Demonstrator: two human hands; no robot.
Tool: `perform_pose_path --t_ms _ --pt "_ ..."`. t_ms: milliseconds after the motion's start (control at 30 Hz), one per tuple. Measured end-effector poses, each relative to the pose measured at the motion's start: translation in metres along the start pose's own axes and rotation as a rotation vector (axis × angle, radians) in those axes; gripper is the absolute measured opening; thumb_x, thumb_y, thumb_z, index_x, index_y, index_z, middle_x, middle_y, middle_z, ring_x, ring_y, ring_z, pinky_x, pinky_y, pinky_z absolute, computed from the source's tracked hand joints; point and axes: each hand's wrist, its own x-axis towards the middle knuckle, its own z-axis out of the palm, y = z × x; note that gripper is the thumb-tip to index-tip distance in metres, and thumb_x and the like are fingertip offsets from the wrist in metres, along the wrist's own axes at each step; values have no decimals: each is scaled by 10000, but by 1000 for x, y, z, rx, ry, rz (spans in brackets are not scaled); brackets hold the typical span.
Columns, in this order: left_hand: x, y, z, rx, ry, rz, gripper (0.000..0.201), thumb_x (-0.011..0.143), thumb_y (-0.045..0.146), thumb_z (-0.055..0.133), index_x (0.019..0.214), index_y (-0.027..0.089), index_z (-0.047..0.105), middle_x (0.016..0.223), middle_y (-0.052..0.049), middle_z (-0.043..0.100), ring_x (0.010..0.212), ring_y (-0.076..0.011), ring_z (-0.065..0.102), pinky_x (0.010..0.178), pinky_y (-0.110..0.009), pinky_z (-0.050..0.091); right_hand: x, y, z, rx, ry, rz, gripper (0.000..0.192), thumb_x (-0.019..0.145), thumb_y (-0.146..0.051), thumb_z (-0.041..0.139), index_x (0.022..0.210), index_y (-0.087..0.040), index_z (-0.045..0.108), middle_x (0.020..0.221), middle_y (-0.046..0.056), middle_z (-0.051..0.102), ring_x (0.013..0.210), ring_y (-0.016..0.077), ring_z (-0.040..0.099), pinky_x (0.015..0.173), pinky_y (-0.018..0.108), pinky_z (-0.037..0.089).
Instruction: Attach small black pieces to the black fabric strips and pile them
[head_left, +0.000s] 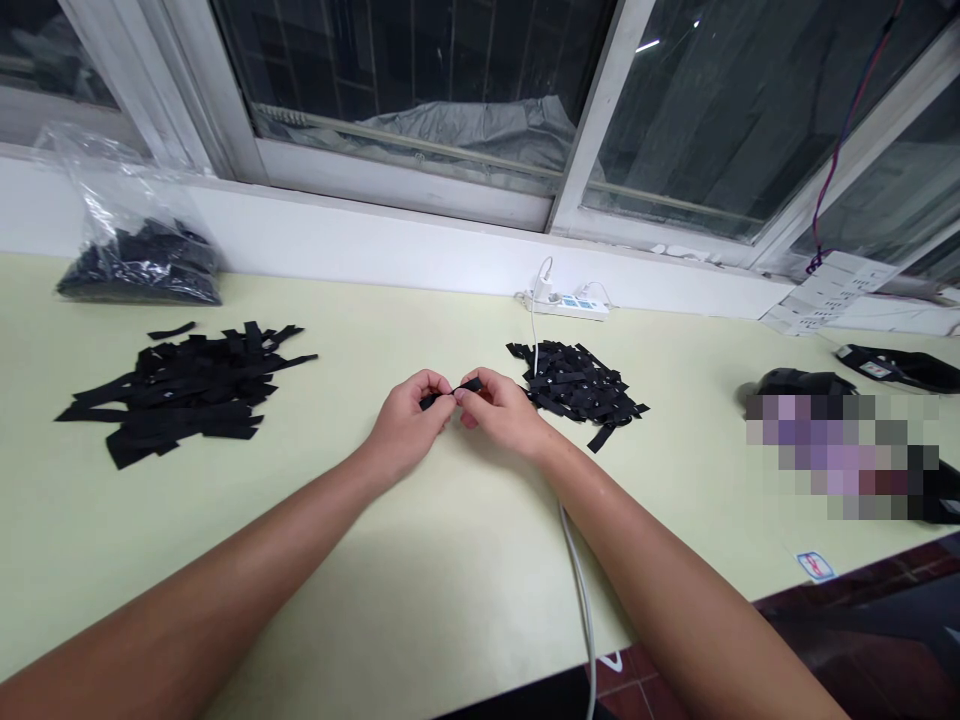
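Both hands meet above the middle of the table, pinching one short black fabric strip (471, 385) between them. My left hand (415, 415) is closed on the strip's left part, thumb against the fingers. Closed on its right part is my right hand (495, 405), with an end of the strip poking up past the thumb. To the left lies a loose pile of black strips (187, 390), mostly flat and straight. Just right of my right hand is a second pile of black pieces (577, 385), shorter-looking, with small shiny spots among them.
A clear plastic bag (142, 250) with black pieces stands at the back left. By the wall is a white power strip (574, 305) with plugs. A white cable (577, 570) runs under my right arm. Black straps (900, 368) and a blurred patch lie at right.
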Motion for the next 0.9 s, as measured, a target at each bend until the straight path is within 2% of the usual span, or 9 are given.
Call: perform_pose_path --t_ms 900 --pt "-1 3 1 12 15 2 87 772 249 605 811 206 540 653 46 512 592 -113 471 574 -256 345 0 0 0 -3 5 9 132 896 -347 585 941 -226 560 745 -14 656 714 167 641 717 312 523"
